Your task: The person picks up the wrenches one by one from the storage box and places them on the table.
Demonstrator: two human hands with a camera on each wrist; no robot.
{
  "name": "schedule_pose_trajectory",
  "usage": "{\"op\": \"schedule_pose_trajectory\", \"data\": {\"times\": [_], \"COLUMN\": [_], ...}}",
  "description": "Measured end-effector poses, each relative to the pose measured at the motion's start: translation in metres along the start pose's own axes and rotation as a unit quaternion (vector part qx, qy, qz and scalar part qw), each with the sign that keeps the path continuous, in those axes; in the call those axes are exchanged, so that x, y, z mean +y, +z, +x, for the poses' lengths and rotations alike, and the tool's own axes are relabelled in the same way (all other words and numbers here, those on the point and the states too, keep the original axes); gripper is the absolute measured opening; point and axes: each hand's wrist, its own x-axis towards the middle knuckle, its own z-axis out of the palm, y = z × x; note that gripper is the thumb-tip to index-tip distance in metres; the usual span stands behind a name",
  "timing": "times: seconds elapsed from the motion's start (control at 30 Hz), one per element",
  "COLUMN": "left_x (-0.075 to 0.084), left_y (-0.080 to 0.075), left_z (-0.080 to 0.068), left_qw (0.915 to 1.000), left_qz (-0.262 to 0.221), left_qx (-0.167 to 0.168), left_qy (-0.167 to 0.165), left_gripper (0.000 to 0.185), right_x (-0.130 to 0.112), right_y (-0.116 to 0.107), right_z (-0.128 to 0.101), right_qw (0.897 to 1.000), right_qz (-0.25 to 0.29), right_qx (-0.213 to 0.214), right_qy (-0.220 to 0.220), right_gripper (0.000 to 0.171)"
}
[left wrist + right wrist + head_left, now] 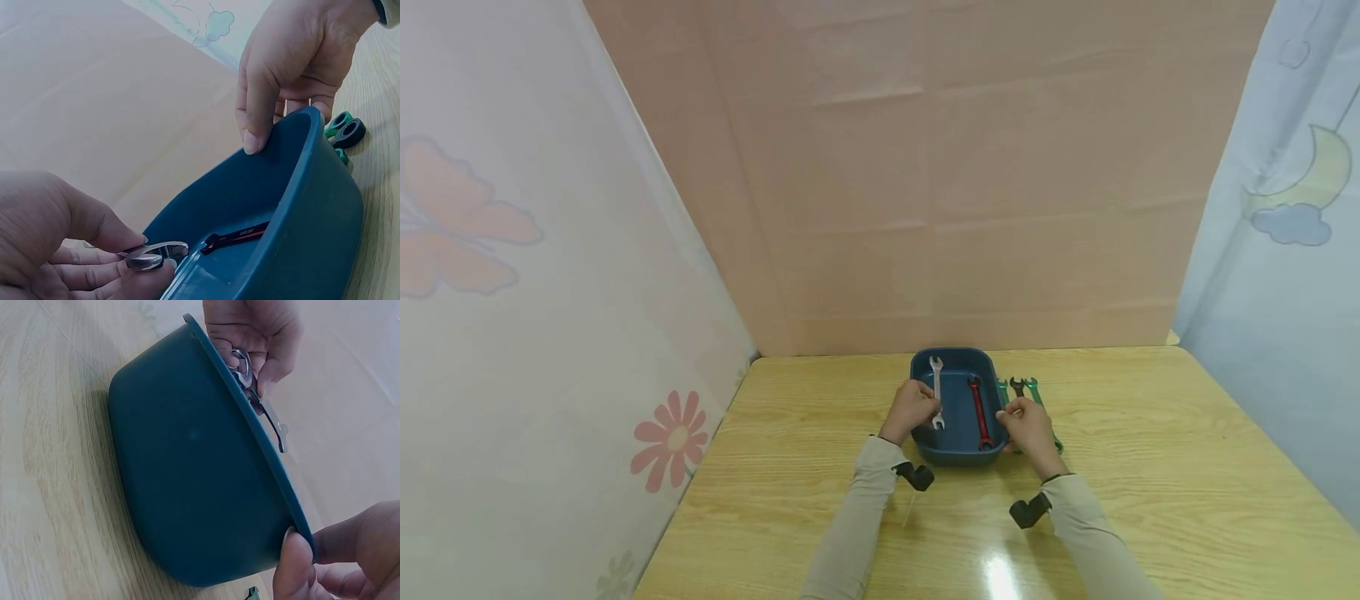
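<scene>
Both sleeves reach up from the tabletop's near edge to the blue tray (958, 454) at its middle. Left hand (912, 408) pinches the silver wrench (937, 392), whose long axis runs near edge to far edge along the tray's left side; a red wrench (978, 412) lies parallel.

Left wrist view: fingers (94, 275) close round the wrench's near head.

Right wrist view: right hand (350, 562) grips the tray's right rim, thumb on top.
</scene>
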Motion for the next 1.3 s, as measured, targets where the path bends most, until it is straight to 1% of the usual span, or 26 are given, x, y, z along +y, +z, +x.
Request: {"op": "schedule_pose_trajectory", "data": {"times": [0.17,0.3,0.57,0.67,0.87,1.03,1.3], "left_x": [-0.001,-0.004,-0.005,-0.004,-0.006,-0.009,-0.011], "left_y": [-0.002,-0.002,-0.003,-0.003,-0.004,-0.007,-0.012], "left_z": [0.000,0.000,-0.005,-0.006,-0.004,-0.005,-0.007], "left_qw": [1.0000,0.9998,0.9994,0.9993,0.9991,0.9990,0.9982], "left_qz": [-0.002,-0.004,-0.026,-0.029,-0.019,-0.015,-0.029], "left_qx": [0.006,0.011,0.017,0.019,0.025,0.030,0.034], "left_qy": [0.007,0.015,0.015,0.015,0.028,0.030,0.040], "left_gripper": [0.006,0.009,0.019,0.019,0.021,0.017,0.015], "right_x": [0.001,0.002,0.004,0.005,0.005,0.005,0.003], "right_y": [0.000,0.000,0.000,0.000,0.000,0.002,0.003], "right_z": [0.000,0.000,-0.001,0.000,0.002,0.001,-0.001], "right_qw": [1.000,1.000,1.000,1.000,1.000,1.000,1.000], "right_qz": [-0.002,-0.001,0.002,0.000,0.004,0.005,-0.002], "right_qx": [0.002,0.000,-0.005,-0.006,-0.005,-0.009,-0.002], "right_qy": [0.000,0.001,0.008,0.010,0.012,0.012,0.009], "right_gripper": [0.014,0.014,0.014,0.014,0.014,0.015,0.015]}}
